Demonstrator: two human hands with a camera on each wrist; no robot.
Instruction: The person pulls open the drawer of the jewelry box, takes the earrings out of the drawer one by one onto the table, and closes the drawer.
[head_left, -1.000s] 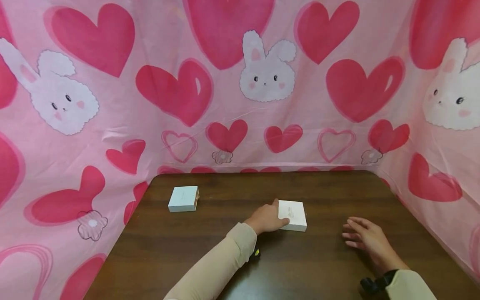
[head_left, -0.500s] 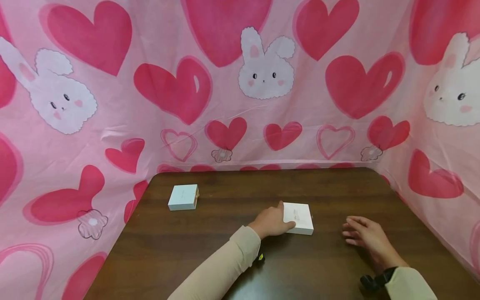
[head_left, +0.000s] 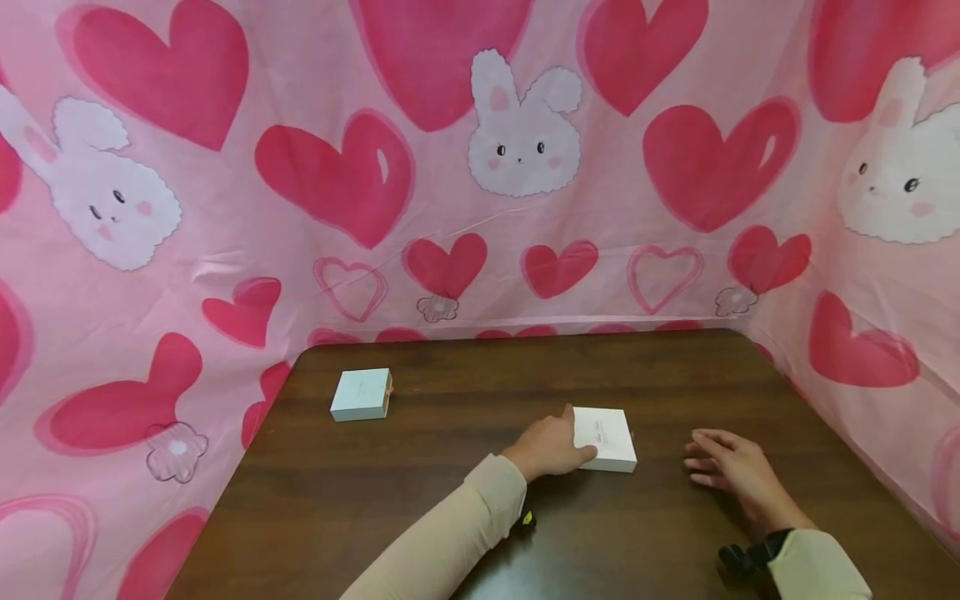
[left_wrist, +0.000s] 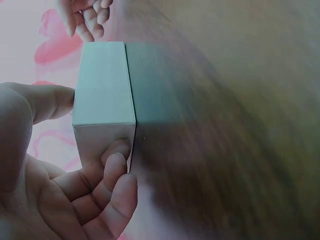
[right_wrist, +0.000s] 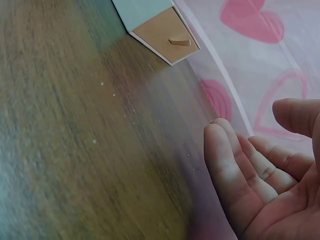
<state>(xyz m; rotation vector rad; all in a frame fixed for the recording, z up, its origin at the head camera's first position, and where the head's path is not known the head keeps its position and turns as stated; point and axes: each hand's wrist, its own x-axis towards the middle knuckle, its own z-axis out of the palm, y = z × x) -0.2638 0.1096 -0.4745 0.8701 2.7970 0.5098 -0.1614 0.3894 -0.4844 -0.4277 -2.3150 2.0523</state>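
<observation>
My left hand (head_left: 547, 445) holds the left end of a small white drawer box (head_left: 607, 439), which lies on the table right of centre with faint lettering on its lid. In the left wrist view the thumb lies against one face of the box (left_wrist: 104, 82) and the curled fingers press its near end. The box's other end, in the right wrist view, shows a tan drawer front (right_wrist: 165, 37) with a small pull tab. To the right of it, apart from the box, my right hand (head_left: 738, 475) hovers low over the table with loosely bent fingers, holding nothing.
A second white drawer box (head_left: 361, 395) sits at the back left of the dark wooden table (head_left: 420, 467), its tab facing right. Pink cloth (head_left: 442, 192) with hearts and rabbits hangs behind and along both sides of the table.
My left hand has slid the white box to the right and slightly nearer, toward my right hand. The right hand stays in place. The view has shifted slightly.
</observation>
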